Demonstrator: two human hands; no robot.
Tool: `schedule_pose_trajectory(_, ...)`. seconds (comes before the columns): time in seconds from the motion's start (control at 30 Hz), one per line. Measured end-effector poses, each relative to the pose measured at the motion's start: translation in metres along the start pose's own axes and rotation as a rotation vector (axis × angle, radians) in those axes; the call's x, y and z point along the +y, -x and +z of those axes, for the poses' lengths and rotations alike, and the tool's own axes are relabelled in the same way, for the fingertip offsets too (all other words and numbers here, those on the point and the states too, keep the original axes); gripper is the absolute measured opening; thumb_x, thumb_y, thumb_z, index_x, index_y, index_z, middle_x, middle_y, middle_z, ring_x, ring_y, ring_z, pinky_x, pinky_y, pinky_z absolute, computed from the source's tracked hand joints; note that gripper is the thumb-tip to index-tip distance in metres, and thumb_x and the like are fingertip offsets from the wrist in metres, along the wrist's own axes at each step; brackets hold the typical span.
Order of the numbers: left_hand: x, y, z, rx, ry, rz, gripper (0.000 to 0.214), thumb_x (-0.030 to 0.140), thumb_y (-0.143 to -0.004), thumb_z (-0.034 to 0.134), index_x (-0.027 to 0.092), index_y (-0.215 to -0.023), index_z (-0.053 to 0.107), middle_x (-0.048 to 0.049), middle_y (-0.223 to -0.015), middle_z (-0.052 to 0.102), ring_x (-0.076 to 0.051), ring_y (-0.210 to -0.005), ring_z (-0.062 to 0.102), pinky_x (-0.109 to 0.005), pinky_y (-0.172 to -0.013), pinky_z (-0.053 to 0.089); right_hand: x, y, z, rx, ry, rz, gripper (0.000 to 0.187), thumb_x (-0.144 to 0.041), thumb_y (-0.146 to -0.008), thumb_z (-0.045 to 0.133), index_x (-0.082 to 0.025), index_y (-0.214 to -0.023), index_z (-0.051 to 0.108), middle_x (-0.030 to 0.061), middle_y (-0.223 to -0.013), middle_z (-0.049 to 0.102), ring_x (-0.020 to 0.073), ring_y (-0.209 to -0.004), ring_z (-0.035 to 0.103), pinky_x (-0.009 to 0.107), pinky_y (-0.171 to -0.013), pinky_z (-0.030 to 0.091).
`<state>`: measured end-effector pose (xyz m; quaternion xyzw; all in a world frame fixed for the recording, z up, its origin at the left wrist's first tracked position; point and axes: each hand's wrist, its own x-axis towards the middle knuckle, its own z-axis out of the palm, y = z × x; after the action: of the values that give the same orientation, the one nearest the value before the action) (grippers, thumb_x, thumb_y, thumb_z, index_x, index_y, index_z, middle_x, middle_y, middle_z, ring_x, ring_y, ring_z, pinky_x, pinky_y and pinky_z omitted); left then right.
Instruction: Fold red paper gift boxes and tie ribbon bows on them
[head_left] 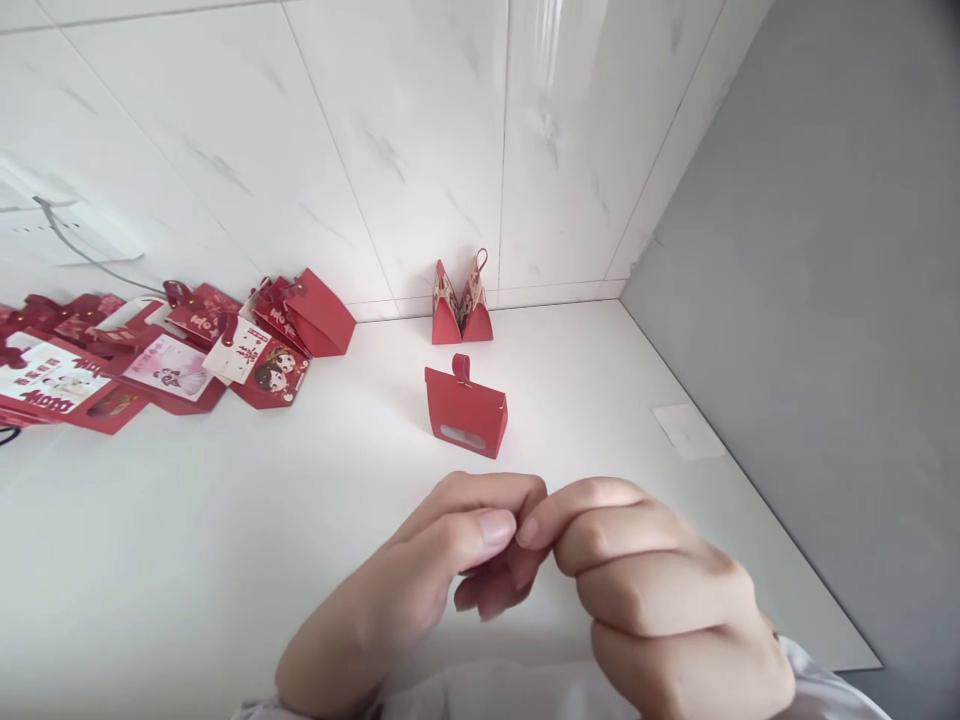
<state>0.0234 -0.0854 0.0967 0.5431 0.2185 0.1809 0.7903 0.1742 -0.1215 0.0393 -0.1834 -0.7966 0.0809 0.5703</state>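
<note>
In the lower middle my left hand (457, 545) and my right hand (645, 580) meet at the fingertips. The left thumb and curled fingers are pinched together, and the right index finger presses in against them. The remaining right fingers are folded into the palm. Whatever may lie between the fingertips is hidden. Just beyond my hands a red gift box (465, 410) stands upright on the white tabletop (247, 560). It has a ribbon loop on top and a clear window low on its front. Neither hand touches it.
Two small red pointed boxes (462, 310) stand side by side against the tiled wall (420, 150). Several decorated red gift boxes (172, 370) crowd the left back. A white square (688, 431) lies near the right edge, beside a grey surface (825, 300). A cable (90, 260) hangs from a socket.
</note>
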Motion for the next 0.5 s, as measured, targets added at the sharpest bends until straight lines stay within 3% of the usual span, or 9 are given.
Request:
schedule_pose_trajectory(0.07, -0.003, -0.002, -0.005, 0.000, 0.021, 0.016, 0.025, 0.030, -0.089, 0.045, 0.015, -0.069, 0.042, 0.0006, -0.059, 0.042, -0.009, -0.054, 0.036, -0.025, -0.051, 0.026, 0.000, -0.012, 0.003, 0.201, -0.057, -0.085, 0.060, -0.031, -0.084, 0.060, -0.022, -0.042, 0.018, -0.0002, -0.055, 0.037, 0.0137, -0.062, 0.049, 0.032, -0.075, 0.055)
schedule_pose_trajectory(0.13, -0.005, -0.005, -0.010, -0.015, 0.058, 0.021, 0.025, 0.028, -0.088, 0.046, 0.016, -0.067, 0.040, 0.0018, -0.057, 0.039, -0.008, -0.052, 0.033, -0.025, -0.050, 0.024, 0.001, -0.022, 0.005, 0.308, -0.128, -0.118, 0.060, -0.029, -0.086, 0.057, -0.021, -0.040, 0.019, -0.0004, -0.055, 0.033, 0.0136, -0.061, 0.050, 0.031, -0.071, 0.056)
schedule_pose_trajectory(0.23, -0.007, -0.008, -0.013, -0.042, 0.117, 0.026, 0.025, 0.026, -0.086, 0.045, 0.016, -0.065, 0.037, 0.0028, -0.056, 0.034, -0.007, -0.051, 0.030, -0.025, -0.049, 0.022, 0.008, -0.026, 0.007, 0.326, -0.153, -0.118, 0.059, -0.022, -0.091, 0.046, -0.020, -0.038, 0.020, -0.0020, -0.053, 0.024, 0.0122, -0.051, 0.040, 0.030, -0.063, 0.054)
schedule_pose_trajectory(0.37, -0.007, -0.009, -0.014, -0.059, 0.111, 0.028, 0.024, 0.024, -0.086, 0.045, 0.016, -0.065, 0.035, 0.0031, -0.056, 0.033, -0.007, -0.051, 0.027, -0.025, -0.050, 0.021, 0.019, -0.024, 0.008, 0.338, -0.146, -0.274, 0.060, -0.019, -0.094, 0.040, -0.019, -0.037, 0.021, -0.0031, -0.052, 0.017, 0.0100, -0.045, 0.021, 0.027, -0.055, 0.049)
schedule_pose_trajectory(0.5, -0.003, -0.007, -0.015, -0.045, 0.002, 0.034, 0.029, 0.024, -0.090, 0.044, 0.016, -0.064, 0.034, 0.0030, -0.056, 0.035, -0.007, -0.053, 0.028, -0.026, -0.051, 0.022, 0.017, -0.022, 0.007, 0.296, -0.113, -0.194, 0.061, -0.021, -0.094, 0.042, -0.018, -0.037, 0.021, -0.0027, -0.052, 0.018, 0.0102, -0.046, 0.020, 0.026, -0.054, 0.049)
